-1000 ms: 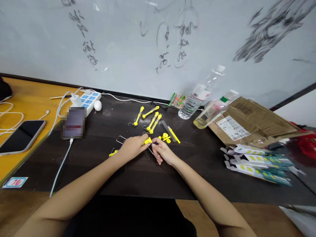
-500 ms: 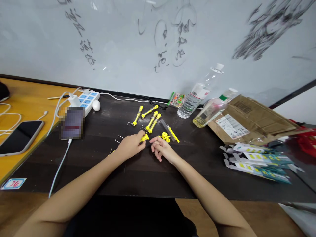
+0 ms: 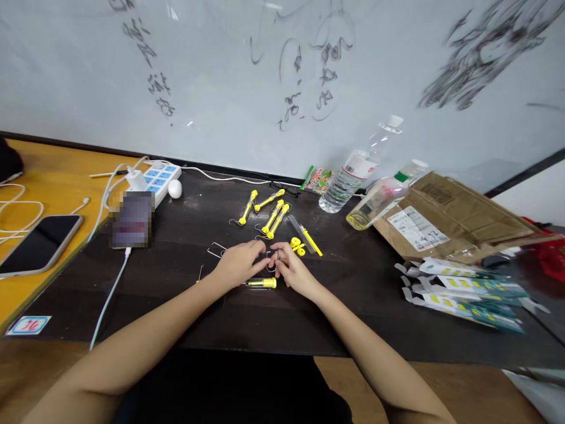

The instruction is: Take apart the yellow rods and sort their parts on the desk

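My left hand point(image 3: 241, 262) and my right hand point(image 3: 293, 268) meet fingertip to fingertip over the dark table. Between them is a small bent metal hook point(image 3: 271, 269); my right fingers pinch it, and the left thumb and fingers close in on its other side. Just below lies a clear spring scale tube with a yellow end point(image 3: 267, 283), partly behind my left hand. Several yellow spring scales point(image 3: 270, 217) with hooks lie beyond my hands. Small yellow round caps point(image 3: 298, 247) rest right of them, beside a clear tube point(image 3: 296, 231) and a yellow rod point(image 3: 311, 242).
Bent wire pieces point(image 3: 216, 249) lie left of my left hand. A power strip point(image 3: 161, 179) and a phone point(image 3: 132, 221) are at left. Toward the right stand a water bottle point(image 3: 348, 179), a second bottle point(image 3: 384, 197), a cardboard package point(image 3: 459, 215) and flattened boxes point(image 3: 463, 294).
The yellow-ended piece has left my left hand, and a spring scale tube now shows on the table below. My hands have come together around a metal hook.
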Available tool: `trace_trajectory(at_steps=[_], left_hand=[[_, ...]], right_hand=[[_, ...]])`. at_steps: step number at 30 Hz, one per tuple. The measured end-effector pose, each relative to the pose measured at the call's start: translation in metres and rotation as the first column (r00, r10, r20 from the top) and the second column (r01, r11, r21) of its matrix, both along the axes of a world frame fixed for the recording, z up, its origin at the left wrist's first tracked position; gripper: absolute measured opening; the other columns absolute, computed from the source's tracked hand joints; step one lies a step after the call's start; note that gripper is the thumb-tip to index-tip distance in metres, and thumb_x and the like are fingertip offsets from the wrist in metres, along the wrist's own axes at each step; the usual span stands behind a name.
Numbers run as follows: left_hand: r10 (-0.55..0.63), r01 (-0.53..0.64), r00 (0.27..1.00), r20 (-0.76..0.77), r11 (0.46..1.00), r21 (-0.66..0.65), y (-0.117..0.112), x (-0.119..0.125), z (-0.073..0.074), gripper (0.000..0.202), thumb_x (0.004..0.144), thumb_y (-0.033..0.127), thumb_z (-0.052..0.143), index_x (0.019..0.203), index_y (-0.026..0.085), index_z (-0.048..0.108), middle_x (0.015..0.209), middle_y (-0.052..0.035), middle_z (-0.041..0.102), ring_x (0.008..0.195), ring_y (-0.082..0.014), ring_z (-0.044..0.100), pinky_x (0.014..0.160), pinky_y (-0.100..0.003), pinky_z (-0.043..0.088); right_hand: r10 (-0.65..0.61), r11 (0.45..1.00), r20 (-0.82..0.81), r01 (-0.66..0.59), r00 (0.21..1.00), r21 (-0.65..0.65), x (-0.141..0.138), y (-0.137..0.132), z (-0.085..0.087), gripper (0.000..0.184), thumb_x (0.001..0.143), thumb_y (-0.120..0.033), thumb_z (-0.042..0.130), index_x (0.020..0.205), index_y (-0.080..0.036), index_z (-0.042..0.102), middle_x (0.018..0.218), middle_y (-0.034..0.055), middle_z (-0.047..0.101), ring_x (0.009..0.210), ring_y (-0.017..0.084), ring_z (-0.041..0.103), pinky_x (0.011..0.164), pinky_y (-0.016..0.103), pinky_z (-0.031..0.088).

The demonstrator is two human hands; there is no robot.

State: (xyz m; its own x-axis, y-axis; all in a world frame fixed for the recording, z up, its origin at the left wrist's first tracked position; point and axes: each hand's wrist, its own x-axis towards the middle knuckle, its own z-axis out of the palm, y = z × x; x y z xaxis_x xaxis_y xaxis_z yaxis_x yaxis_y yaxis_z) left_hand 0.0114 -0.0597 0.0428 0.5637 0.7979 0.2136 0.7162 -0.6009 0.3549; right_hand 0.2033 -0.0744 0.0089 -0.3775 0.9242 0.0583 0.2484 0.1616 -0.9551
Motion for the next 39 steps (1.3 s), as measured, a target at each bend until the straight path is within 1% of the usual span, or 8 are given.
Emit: trace_trajectory(at_steps=[6, 10, 13, 18, 28, 34, 36, 39], left_hand=[[-0.012, 0.013, 1.000, 0.012, 0.999, -0.035, 0.009, -0.001, -0.007, 0.020, 0.093, 0.031, 0.042, 0.099, 0.022, 0.059, 0.093, -0.0013, 0.063, 0.081, -0.0141, 0.061, 0.070, -0.023, 0.043], [0.138, -0.138, 0.989, -0.059, 0.990, 0.002, 0.011, -0.002, -0.003, 0.025, 0.096, 0.030, 0.034, 0.093, 0.020, 0.056, 0.088, -0.0034, 0.065, 0.078, -0.0161, 0.061, 0.066, -0.024, 0.041], [0.289, -0.285, 0.941, -0.177, 0.957, 0.045, 0.016, -0.009, 0.004, 0.026, 0.096, 0.028, 0.030, 0.096, 0.017, 0.053, 0.087, -0.0062, 0.065, 0.076, -0.0179, 0.062, 0.065, -0.025, 0.042], [0.280, -0.289, 0.903, -0.326, 0.957, 0.022, 0.031, -0.033, 0.008, 0.029, 0.095, 0.025, 0.027, 0.097, 0.015, 0.054, 0.085, -0.0081, 0.065, 0.075, -0.0194, 0.063, 0.064, -0.026, 0.043], [0.358, -0.364, 0.838, -0.411, 0.929, 0.066, 0.042, -0.050, 0.008, 0.027, 0.093, 0.028, 0.037, 0.093, 0.016, 0.061, 0.095, -0.0110, 0.060, 0.084, -0.0216, 0.062, 0.069, -0.028, 0.044], [0.434, -0.406, 0.843, -0.319, 0.901, 0.155, 0.042, -0.049, 0.009, 0.018, 0.090, 0.027, 0.046, 0.096, 0.016, 0.060, 0.096, -0.0100, 0.059, 0.087, -0.0238, 0.060, 0.067, -0.029, 0.045], [0.381, -0.352, 0.909, -0.168, 0.919, 0.179, 0.039, -0.044, 0.011, 0.021, 0.092, 0.030, 0.044, 0.101, 0.017, 0.058, 0.095, -0.0084, 0.059, 0.088, -0.0223, 0.059, 0.071, -0.029, 0.045], [0.051, -0.059, 0.994, 0.101, 0.995, 0.075, 0.027, -0.030, 0.011, 0.027, 0.094, 0.038, 0.042, 0.111, 0.020, 0.055, 0.098, -0.0039, 0.061, 0.087, -0.0162, 0.059, 0.076, -0.027, 0.046]], right_hand=[[0.033, 0.986, 0.080, -0.045, 0.996, 0.157, -0.001, 0.000, -0.003, 0.021, 0.089, -0.021, 0.040, 0.109, -0.022, 0.041, 0.088, 0.0012, 0.053, 0.064, 0.010, 0.051, 0.064, 0.028, 0.047], [-0.171, 0.937, 0.275, 0.070, 0.946, 0.341, 0.000, -0.008, 0.008, 0.027, 0.087, -0.030, 0.048, 0.112, -0.021, 0.045, 0.098, 0.0044, 0.051, 0.062, 0.011, 0.047, 0.066, 0.029, 0.044], [-0.093, 0.916, 0.465, -0.108, 0.880, 0.386, -0.001, -0.016, 0.019, 0.032, 0.079, -0.038, 0.061, 0.104, -0.022, 0.049, 0.091, 0.0018, 0.052, 0.067, 0.013, 0.049, 0.065, 0.027, 0.041], [0.072, 0.862, 0.614, -0.359, 0.786, 0.357, -0.005, -0.019, 0.023, 0.021, 0.077, -0.036, 0.064, 0.089, -0.021, 0.055, 0.089, 0.0018, 0.055, 0.083, 0.016, 0.054, 0.069, 0.025, 0.040], [-0.046, 0.984, 0.171, 0.016, 0.984, 0.176, 0.007, 0.002, -0.005, 0.026, 0.075, -0.037, 0.069, 0.091, -0.019, 0.059, 0.073, -0.0009, 0.056, 0.060, 0.011, 0.049, 0.056, 0.023, 0.041], [-0.033, 0.999, -0.095, 0.033, 0.995, 0.003, 0.004, 0.004, -0.005, 0.030, 0.075, -0.037, 0.067, 0.095, -0.020, 0.053, 0.067, -0.0048, 0.049, 0.049, 0.006, 0.045, 0.037, 0.016, 0.036], [-0.028, 0.999, -0.170, 0.021, 0.985, -0.042, 0.002, 0.004, -0.005, 0.032, 0.076, -0.037, 0.066, 0.097, -0.021, 0.048, 0.067, -0.0060, 0.048, 0.048, 0.006, 0.046, 0.033, 0.014, 0.035], [-0.026, 0.998, -0.253, 0.009, 0.967, -0.065, 0.001, 0.004, -0.005, 0.034, 0.076, -0.036, 0.067, 0.095, -0.023, 0.043, 0.070, -0.0064, 0.050, 0.051, 0.007, 0.053, 0.033, 0.014, 0.040]])
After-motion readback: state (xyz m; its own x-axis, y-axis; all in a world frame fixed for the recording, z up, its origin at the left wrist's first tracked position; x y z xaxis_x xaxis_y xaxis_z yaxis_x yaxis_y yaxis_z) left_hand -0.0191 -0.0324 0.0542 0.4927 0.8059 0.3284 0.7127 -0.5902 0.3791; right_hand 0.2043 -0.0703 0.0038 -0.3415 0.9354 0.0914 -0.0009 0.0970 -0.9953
